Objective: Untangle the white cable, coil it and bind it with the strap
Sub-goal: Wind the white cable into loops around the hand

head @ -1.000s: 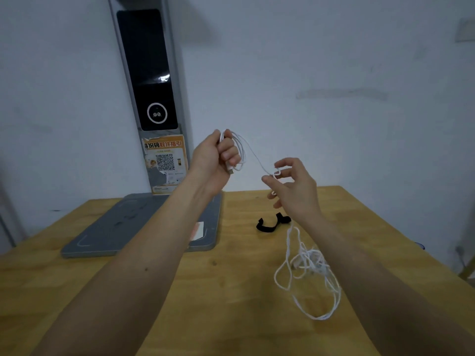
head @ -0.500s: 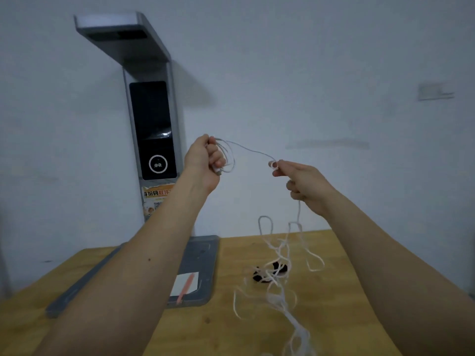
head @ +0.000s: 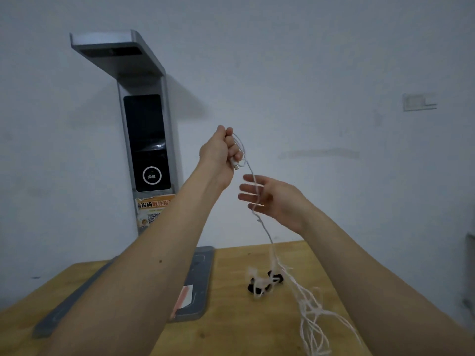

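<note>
Two hands are up in the air over the tabletop [head: 231,319]: the left hand [head: 221,153] is a fist holding one end of the white cable [head: 267,233], with its plug sticking out, and the right hand [head: 272,197] at about 4 o'clock from it has its fingers spread wide, the cable hanging across them. The cable drops down to a blurry tangle at 5 o'clock. The black strap [head: 267,283] lies on the tabletop, just beside the gray stand [head: 146,140].
</note>
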